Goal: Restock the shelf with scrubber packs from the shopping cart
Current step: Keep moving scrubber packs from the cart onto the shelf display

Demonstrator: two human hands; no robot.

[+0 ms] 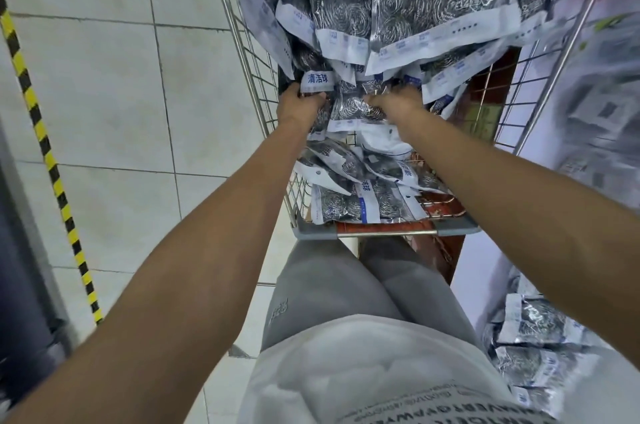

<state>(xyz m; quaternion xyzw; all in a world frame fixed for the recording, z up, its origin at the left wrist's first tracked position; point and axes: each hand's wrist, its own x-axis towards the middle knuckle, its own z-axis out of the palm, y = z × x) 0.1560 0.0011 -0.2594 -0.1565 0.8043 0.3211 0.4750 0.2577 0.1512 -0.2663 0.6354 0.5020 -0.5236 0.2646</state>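
A wire shopping cart [254,77] stands in front of me, piled with scrubber packs [408,8], clear bags of steel-wool balls with white and blue labels. Both my arms reach deep into it. My left hand [299,105] grips the edge of a scrubber pack [317,82] near the cart's left wall. My right hand [394,101] has its fingers curled round another scrubber pack [349,108] in the middle of the pile. The fingertips of both hands are hidden among the bags.
The cart's grey handle bar [386,233] is against my legs. A white shelf [585,389] on the right holds several scrubber packs [533,323] at the lower right. Tiled floor [104,112] lies left, with a black-and-yellow striped pole [45,143].
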